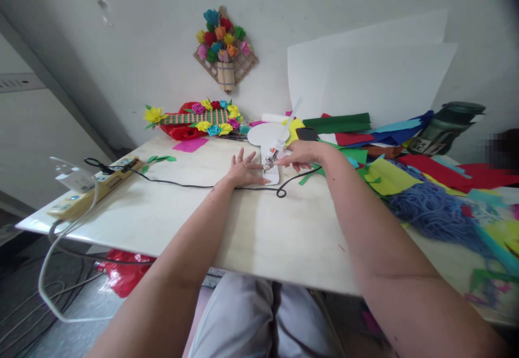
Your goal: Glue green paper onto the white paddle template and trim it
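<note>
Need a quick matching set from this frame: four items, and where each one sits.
Items:
1. power strip
2. blue yarn
3. flower plaque
4. left hand

Places:
A. hung on the wall
B. flat on the white card, mid-table
C. table's left edge
D. right side, among paper scraps

Pairs: 1-C, 2-D, 3-A, 4-B
</note>
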A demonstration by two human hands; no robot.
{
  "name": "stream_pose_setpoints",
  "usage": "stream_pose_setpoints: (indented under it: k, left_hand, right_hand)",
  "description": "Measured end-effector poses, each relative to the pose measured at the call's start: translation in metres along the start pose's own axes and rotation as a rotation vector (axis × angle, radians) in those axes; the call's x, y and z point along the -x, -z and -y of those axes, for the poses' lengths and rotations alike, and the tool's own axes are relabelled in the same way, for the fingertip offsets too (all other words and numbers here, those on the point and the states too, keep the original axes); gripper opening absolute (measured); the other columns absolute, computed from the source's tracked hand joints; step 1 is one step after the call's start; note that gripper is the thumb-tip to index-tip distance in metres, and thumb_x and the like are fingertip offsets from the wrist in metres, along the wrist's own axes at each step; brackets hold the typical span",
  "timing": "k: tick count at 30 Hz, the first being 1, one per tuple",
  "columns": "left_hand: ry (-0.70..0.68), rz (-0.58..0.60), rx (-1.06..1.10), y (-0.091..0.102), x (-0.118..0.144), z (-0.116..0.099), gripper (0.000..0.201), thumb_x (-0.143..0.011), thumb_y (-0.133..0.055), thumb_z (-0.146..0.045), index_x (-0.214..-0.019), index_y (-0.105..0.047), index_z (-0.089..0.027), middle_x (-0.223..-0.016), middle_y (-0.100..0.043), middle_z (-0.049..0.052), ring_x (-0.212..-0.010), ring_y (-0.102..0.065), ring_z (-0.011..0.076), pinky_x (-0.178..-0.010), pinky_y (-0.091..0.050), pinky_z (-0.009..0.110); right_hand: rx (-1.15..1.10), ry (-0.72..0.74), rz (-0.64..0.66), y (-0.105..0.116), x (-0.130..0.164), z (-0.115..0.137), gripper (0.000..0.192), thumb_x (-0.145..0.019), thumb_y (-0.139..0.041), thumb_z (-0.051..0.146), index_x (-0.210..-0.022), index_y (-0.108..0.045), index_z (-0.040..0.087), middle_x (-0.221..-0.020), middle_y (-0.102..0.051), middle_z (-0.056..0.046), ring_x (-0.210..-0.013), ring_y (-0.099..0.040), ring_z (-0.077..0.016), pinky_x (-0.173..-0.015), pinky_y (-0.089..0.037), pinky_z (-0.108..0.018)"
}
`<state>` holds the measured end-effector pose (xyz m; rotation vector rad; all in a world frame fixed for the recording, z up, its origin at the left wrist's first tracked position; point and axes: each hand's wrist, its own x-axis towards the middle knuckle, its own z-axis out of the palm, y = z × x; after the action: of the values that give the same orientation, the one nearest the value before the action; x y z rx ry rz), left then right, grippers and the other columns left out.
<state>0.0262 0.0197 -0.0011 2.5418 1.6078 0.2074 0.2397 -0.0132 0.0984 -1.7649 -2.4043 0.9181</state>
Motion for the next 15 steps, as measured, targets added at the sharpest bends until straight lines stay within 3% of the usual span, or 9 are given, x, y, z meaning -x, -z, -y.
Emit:
stream_pose_setpoints:
  k: [15]
  left_hand:
    - [0.011,0.003,0.022,0.0014,0.0013,-0.0017,0.073,-0.056,-0.053,-0.074,-0.121,-0.051,-0.04,-0.149,-0.013,-0.007,-0.134,0.015,0.0293,-0.105,0.005,0.053]
  right_hand:
    - [0.023,-0.002,0.01,0.0,-0.0036,-0.0011,0.059,-0.063,-0.059,0.065,-0.088,-0.056,0.011,-0.06,-0.06,-0.004,-0.038,-0.043,-0.0066,-0.04,-0.035,-0.021]
